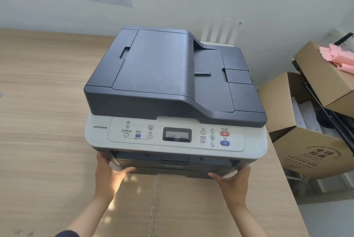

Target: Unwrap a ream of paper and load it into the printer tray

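Observation:
A grey and dark-blue multifunction printer [172, 87] stands on a wooden table [42, 102]. Its dark front [172, 165] is low at the near side, partly hidden under the control panel. My left hand [109, 175] presses flat against the printer's lower left front corner, fingers pointing right. My right hand [233, 181] lies against the lower right front corner, fingers pointing left. Neither hand encloses anything that I can see. No ream of paper is in view.
A flat taped cardboard sheet or box [172, 208] lies in front of the printer under my arms. Open cardboard boxes [310, 152] with pink paper and black rods stand off the table's right edge. A white router [220, 31] stands behind the printer by the wall.

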`<act>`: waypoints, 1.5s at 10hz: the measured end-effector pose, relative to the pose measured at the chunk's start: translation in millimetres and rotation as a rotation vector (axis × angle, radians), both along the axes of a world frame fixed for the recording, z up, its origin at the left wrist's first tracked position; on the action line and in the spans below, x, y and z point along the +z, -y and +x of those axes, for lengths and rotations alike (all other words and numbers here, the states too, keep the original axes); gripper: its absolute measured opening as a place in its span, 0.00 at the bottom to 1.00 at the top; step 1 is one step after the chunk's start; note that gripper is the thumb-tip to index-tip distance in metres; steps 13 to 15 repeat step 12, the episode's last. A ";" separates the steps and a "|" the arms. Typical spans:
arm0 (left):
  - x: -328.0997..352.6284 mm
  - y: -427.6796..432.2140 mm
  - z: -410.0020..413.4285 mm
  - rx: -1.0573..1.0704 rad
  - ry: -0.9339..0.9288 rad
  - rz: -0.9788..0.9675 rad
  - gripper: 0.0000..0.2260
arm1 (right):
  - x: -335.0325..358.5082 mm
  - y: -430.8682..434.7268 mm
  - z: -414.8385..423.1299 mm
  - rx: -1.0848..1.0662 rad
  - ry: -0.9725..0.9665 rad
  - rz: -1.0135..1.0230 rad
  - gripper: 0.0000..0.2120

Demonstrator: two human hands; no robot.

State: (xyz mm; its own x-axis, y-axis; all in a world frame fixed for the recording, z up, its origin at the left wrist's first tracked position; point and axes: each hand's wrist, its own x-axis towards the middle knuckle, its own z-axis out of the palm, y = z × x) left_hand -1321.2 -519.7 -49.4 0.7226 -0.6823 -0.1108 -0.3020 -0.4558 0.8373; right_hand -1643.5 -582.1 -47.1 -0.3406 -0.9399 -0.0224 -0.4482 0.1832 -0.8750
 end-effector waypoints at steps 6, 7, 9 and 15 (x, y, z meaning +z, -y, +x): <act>14.4 1.6 4.7 -0.083 -0.027 0.118 0.36 | 18.0 0.8 0.9 0.066 0.021 0.066 0.40; 27.4 -1.3 9.2 -0.142 -0.062 0.136 0.34 | 34.3 -1.8 -6.0 0.115 0.043 0.101 0.36; 59.7 -20.5 38.2 -0.292 -0.064 0.110 0.24 | 73.0 -0.9 -37.6 0.178 -0.031 0.023 0.24; 148.5 -11.4 90.3 -0.074 0.063 -0.125 0.17 | 168.7 11.3 -66.6 0.103 0.036 -0.182 0.11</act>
